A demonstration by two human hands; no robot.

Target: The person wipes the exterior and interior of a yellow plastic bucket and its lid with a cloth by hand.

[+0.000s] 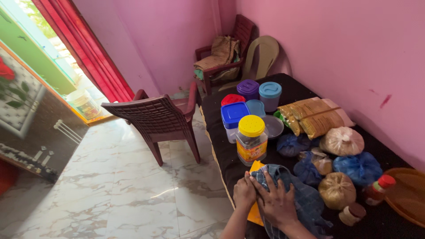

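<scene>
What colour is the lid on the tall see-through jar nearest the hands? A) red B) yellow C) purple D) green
B: the clear jar standing just beyond the left hand and right hand, which rest on a blue checked cloth, has a round yellow lid.

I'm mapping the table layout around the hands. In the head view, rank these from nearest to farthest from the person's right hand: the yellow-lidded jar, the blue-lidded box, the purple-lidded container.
From the right hand, which rests on the blue checked cloth:
1. Yellow-lidded jar, just beyond the hands, near the table's front edge.
2. Blue-lidded box, behind the jar.
3. Purple-lidded container, at the far end, near the chairs.
</scene>
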